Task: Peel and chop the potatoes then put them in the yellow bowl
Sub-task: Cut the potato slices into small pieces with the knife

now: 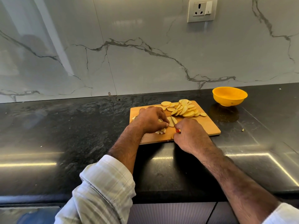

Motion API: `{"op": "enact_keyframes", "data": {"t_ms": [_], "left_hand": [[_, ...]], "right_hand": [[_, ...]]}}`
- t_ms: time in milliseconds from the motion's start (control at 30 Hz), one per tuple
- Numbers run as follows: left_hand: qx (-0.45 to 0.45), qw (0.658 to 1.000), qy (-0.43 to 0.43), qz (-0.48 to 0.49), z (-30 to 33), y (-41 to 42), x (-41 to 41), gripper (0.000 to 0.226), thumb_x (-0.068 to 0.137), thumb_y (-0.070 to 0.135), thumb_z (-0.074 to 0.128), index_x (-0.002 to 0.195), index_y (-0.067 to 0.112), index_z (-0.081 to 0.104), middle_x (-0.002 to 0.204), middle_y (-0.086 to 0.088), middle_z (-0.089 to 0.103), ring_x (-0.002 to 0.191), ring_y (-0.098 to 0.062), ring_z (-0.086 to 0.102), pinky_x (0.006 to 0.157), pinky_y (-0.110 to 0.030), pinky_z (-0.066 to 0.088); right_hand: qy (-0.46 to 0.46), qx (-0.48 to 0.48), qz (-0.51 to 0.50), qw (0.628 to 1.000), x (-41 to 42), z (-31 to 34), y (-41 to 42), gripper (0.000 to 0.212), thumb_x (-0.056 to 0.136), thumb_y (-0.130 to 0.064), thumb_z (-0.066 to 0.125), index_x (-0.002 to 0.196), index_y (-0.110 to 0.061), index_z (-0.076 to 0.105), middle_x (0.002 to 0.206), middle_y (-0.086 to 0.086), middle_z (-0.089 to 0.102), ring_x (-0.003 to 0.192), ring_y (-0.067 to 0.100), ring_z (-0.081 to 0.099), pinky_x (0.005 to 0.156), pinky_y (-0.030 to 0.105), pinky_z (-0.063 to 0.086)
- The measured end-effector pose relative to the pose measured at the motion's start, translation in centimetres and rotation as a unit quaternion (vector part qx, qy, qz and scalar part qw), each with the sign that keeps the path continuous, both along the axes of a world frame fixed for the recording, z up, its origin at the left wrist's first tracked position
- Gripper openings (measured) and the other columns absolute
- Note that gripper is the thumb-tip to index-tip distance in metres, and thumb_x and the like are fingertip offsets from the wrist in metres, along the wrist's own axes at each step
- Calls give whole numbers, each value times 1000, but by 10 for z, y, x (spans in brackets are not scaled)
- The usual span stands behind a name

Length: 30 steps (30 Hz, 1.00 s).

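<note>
black counter (80, 126) carries a wooden cutting board (207, 125); yellow bowl (229, 96) stands just beyond its far right corner, apart from it, nothing visible inside. heap of potato slices (182, 108) on board's far side, small cut pieces (161, 131) partly hidden under left hand (152, 119). left hand pinches a potato slice (171, 121); right hand (189, 135) grips a knife (174, 122), blade on that slice

No readable text, label, brand or number is showing anywhere; the wall socket (201, 10) is bearing no legible marking.
</note>
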<state>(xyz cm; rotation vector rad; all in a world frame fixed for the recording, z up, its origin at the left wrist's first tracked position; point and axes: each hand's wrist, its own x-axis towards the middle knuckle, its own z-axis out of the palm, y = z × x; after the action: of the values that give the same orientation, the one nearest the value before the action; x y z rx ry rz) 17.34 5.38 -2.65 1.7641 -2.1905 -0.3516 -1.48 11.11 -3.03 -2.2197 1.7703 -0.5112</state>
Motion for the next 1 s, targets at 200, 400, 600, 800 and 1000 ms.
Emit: {"op": "enact_keyframes", "data": {"t_ms": [200,400,600,800,1000], "left_hand": [[-14,1000,-8,13,-3,-4,-3,17,86,54,82,93,39,83,117,27,67,124,-8,53,110,-53,37],[-26,999,-27,15,-1,-3,-5,17,89,52,80,97,37,83,122,25,70,128,-8,53,113,-52,33],[-26,998,-41,44,2,-1,-10,18,90,53,78,98,37,83,112,23,74,124,-9,54,119,-56,26],[-17,997,-54,55,4,2,-11,20,90,56,76,97,39,82,112,22,74,125,-9,57,122,-67,14],[-2,999,-29,44,0,1,-6,21,89,58,77,100,41,81,116,24,73,127,-8,55,121,-70,15]], "right_hand": [[14,4,0,1000,5,0,-9,28,89,-33,71,116,-24,72,91,-7,64,79,9,59,58,22,47],[34,1,1,999,6,3,-5,24,89,-31,70,112,-23,74,86,-7,62,74,8,56,55,22,44],[69,37,3,997,17,18,-8,31,88,-34,75,116,-22,68,87,-5,60,79,12,59,67,28,55],[79,49,4,996,13,25,6,28,90,-30,75,114,-18,68,90,-3,61,85,15,61,75,31,58],[63,107,10,992,-8,31,33,48,91,-29,74,138,-23,63,124,2,65,103,18,61,90,34,59]]}}
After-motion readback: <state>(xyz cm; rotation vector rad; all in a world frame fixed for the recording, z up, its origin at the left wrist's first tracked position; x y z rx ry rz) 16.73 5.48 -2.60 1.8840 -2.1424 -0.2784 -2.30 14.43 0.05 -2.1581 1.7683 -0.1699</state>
